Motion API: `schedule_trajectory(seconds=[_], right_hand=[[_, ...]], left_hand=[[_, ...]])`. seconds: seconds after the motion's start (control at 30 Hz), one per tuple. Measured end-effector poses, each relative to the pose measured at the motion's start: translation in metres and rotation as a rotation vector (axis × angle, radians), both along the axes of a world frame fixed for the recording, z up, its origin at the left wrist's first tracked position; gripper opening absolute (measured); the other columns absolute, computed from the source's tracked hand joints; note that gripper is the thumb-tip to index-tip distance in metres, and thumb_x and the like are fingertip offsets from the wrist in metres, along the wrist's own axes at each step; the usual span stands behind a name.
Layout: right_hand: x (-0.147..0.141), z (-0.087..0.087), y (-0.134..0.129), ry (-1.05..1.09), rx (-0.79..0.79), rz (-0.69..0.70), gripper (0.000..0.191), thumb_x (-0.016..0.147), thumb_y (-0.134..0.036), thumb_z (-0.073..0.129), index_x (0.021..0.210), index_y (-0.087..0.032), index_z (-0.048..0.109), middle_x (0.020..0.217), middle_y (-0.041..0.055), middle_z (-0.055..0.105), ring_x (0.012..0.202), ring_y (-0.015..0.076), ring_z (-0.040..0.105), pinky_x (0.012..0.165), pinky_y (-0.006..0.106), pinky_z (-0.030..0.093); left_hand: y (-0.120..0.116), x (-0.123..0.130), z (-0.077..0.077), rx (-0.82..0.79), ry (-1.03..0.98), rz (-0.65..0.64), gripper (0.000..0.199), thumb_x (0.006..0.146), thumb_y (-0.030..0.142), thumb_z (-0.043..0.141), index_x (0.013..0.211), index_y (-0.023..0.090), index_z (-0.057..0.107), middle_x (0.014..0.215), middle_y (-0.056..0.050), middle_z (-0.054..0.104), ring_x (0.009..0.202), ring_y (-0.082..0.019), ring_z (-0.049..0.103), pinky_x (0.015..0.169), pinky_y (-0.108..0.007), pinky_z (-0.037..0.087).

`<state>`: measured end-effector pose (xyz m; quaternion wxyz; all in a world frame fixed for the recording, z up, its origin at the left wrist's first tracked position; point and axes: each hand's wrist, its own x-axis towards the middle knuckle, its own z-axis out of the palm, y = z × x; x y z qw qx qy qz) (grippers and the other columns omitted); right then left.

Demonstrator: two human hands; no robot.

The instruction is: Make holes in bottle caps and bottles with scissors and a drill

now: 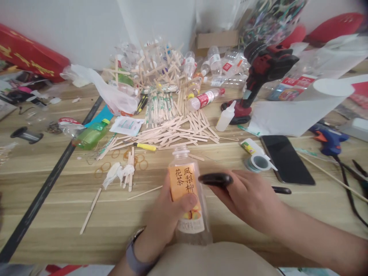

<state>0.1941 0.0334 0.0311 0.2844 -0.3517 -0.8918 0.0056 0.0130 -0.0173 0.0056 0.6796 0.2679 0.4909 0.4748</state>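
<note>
My left hand (169, 211) is wrapped round a clear plastic bottle (204, 226), its thumb across the orange label (178, 188). The bottle stands upright and uncapped, close to my body. Just to its right, my right hand (247, 195) is closed on a black tool (215, 179). One rounded black end points at the bottle's label; the rest is hidden in the fingers, so its kind is unclear. Another black end (281, 189) shows beyond the hand, and I cannot tell whether it belongs to the same tool.
Wooden sticks (163, 134) lie heaped beyond the bottle, near a yellow-handled tool (145, 146). A green bottle (92, 135) lies at left. To the right are a phone (287, 159), a wire spool (258, 163), a glue gun (329, 138) and a cordless drill (258, 73).
</note>
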Motion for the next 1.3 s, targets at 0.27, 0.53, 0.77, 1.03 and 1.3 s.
schedule_trajectory(seconds=[0.27,0.53,0.77,1.03,1.3], right_hand=[[0.003,-0.007,-0.003,0.021,-0.497,-0.171,0.024,0.096,-0.027,0.046,0.072,-0.022,0.047,0.049,-0.0025,0.054,0.038,0.0139,0.051,0.041,0.025,0.03],[0.004,-0.009,0.0,0.043,-0.35,-0.113,0.03,0.098,-0.031,0.04,0.071,-0.022,0.048,0.054,0.0011,0.059,0.042,0.0148,0.054,0.042,0.026,0.032],[0.011,-0.01,0.005,-0.014,-0.096,-0.015,0.027,0.1,-0.027,0.039,0.078,-0.019,0.053,0.058,0.0049,0.063,0.046,0.0189,0.058,0.044,0.029,0.034],[0.0,-0.004,0.005,0.078,-0.619,-0.159,0.03,0.095,-0.028,0.045,0.066,-0.023,0.041,0.051,-0.0033,0.053,0.044,0.0133,0.052,0.043,0.023,0.034],[0.011,-0.011,0.012,-0.026,-0.047,0.048,0.027,0.098,-0.023,0.038,0.078,-0.019,0.056,0.058,0.0055,0.064,0.047,0.0193,0.059,0.047,0.029,0.037]], left_hand=[[0.002,0.007,0.006,0.069,0.273,0.025,0.068,0.066,0.026,0.08,0.126,0.024,0.046,0.093,0.0,0.064,0.08,-0.017,0.061,0.071,-0.028,0.051],[0.002,0.009,0.009,0.017,0.211,0.032,0.064,0.067,0.028,0.079,0.123,0.023,0.048,0.096,-0.002,0.066,0.085,-0.019,0.063,0.075,-0.03,0.051],[0.005,0.01,0.01,-0.032,0.062,-0.019,0.062,0.069,0.037,0.08,0.121,0.021,0.05,0.097,-0.004,0.067,0.087,-0.021,0.063,0.073,-0.03,0.051],[0.006,0.013,0.014,0.029,0.299,0.047,0.067,0.067,0.025,0.079,0.125,0.025,0.046,0.087,0.002,0.064,0.076,-0.017,0.061,0.069,-0.027,0.051],[0.006,0.01,0.013,-0.049,0.09,-0.002,0.059,0.069,0.034,0.079,0.12,0.021,0.051,0.1,-0.004,0.067,0.089,-0.02,0.063,0.075,-0.029,0.051]])
